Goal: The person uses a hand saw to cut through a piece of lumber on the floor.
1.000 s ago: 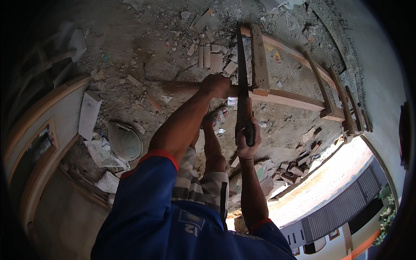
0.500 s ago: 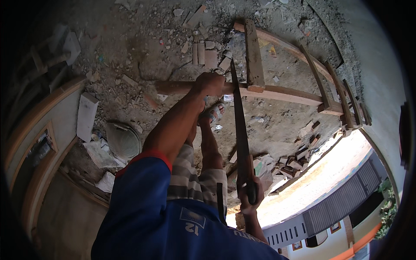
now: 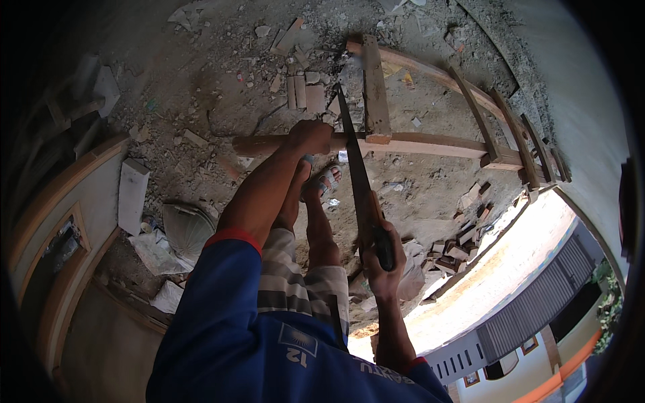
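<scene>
A hand saw (image 3: pixel 359 178) lies across the long wooden beam (image 3: pixel 430 144), its dark blade pointing away from me. My right hand (image 3: pixel 385 260) is wrapped round the saw's black handle. To the left of the blade, my left hand (image 3: pixel 312 138) grips the beam with closed fingers. A short wooden crosspiece (image 3: pixel 376 91) joins the beam just right of the blade. From there the beam runs right, into a ladder-like wooden frame. Whether the blade sits in a cut is too small to tell.
Bricks (image 3: pixel 314 99) and rubble lie beyond the beam, with a pile of broken bricks (image 3: pixel 457 254) at the right. Further slats (image 3: pixel 474 111) of the frame reach toward the right wall. At the left are a pale block (image 3: pixel 133 195) and a grey sack (image 3: pixel 187 232). My sandalled foot (image 3: pixel 329 180) stands below the beam.
My right hand has pushed the saw forward, away from my body, across the beam. My left hand keeps its grip on the wood. The whole view has shifted slightly.
</scene>
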Demonstrator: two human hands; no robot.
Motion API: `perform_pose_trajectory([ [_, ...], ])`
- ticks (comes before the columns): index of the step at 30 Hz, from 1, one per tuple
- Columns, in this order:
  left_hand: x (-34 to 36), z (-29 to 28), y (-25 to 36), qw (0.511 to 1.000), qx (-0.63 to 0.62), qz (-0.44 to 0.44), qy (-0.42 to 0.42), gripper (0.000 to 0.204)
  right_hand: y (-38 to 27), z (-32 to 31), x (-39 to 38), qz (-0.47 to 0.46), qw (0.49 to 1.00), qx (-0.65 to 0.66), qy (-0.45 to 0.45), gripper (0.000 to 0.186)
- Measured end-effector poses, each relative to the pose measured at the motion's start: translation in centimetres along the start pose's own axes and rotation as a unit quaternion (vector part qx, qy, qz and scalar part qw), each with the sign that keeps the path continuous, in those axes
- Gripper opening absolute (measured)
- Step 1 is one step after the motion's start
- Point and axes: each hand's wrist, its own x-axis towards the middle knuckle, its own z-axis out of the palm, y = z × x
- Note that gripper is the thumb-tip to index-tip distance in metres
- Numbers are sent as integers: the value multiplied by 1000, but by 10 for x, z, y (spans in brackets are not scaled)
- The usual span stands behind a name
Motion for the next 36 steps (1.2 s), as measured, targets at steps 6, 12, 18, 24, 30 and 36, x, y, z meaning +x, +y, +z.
perform_pose_trajectory([
  [6,2,-5,10,1000,-6,1,23,32,-9,-41,-97,-30,998,-48,11,49],
  [12,17,2,22,1000,9,27,12,36,23,48,143,-175,982,46,61,50],
  [18,6,-2,-3,1000,5,0,-6,36,16,-2,-3,-39,999,3,4,49],
  [24,-2,-6,10,1000,-13,-5,25,29,-4,-30,-73,-103,993,-41,31,47],
  [30,10,5,17,998,-7,32,44,34,17,53,113,-101,993,34,45,56],
  [36,0,-4,2,1000,-6,24,-3,34,18,-14,-34,-19,1000,10,9,52],
])
